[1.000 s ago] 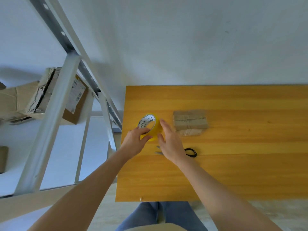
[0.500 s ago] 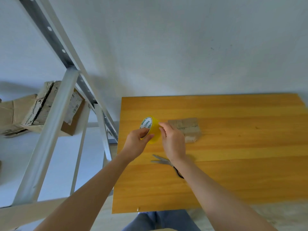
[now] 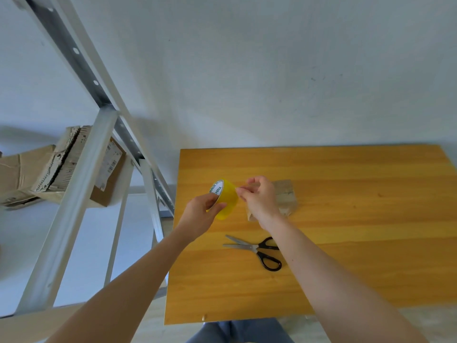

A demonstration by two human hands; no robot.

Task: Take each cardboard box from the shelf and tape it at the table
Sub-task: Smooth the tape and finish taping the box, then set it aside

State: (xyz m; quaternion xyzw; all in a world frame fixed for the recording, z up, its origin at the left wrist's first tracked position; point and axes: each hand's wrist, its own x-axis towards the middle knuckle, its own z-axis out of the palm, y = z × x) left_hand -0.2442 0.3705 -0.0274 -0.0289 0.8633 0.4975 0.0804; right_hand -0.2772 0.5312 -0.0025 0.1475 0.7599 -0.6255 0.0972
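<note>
Left hand: the left hand (image 3: 201, 214) grips a yellow tape roll (image 3: 228, 198) above the worktop (image 3: 346, 256), thumb across the near rim and fingers curled into the core; the white label inside the core faces left.
Right hand: the right hand (image 3: 259, 196) meets the roll from the right, fingers curled, thumb and forefinger pinching at its outer yellow face. Whether a tape end is lifted cannot be told.
Cardboard box: a small flat cardboard box (image 3: 285, 195) lies on the worktop just behind the right hand, partly hidden by hand and wrist; neither hand touches it.
Scissors: black-handled scissors (image 3: 257, 248) lie near the front of the worktop, blades slightly apart and pointing left, below the right wrist.
Shelf: a grey metal shelf (image 3: 74, 194) stands left of the worktop, carrying worn cardboard boxes (image 3: 24, 174), one bearing a printed label, well apart from both hands.
</note>
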